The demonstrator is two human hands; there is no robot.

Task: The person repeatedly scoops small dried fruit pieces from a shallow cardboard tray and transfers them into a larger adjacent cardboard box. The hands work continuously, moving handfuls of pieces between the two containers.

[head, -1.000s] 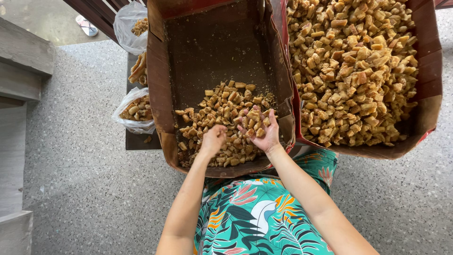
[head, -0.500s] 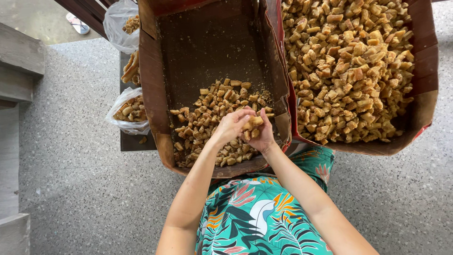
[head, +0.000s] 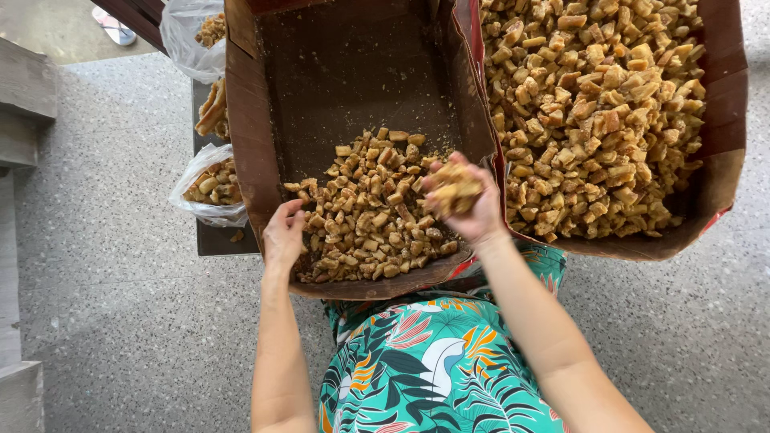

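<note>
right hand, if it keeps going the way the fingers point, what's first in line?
The right hand, cupping a handful of brown chunks, points up and leftward. Probably the pile of chunks in the left cardboard box comes first, though its height above it is unclear.

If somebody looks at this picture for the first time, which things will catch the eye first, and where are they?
The big cardboard box at the upper right, heaped with golden-brown fried cubes, draws the eye first. Next is the right hand at the centre, raised with a handful of pieces above the half-empty box on the left. The left hand rests at that box's near left edge, above a bright leaf-print garment.
</note>
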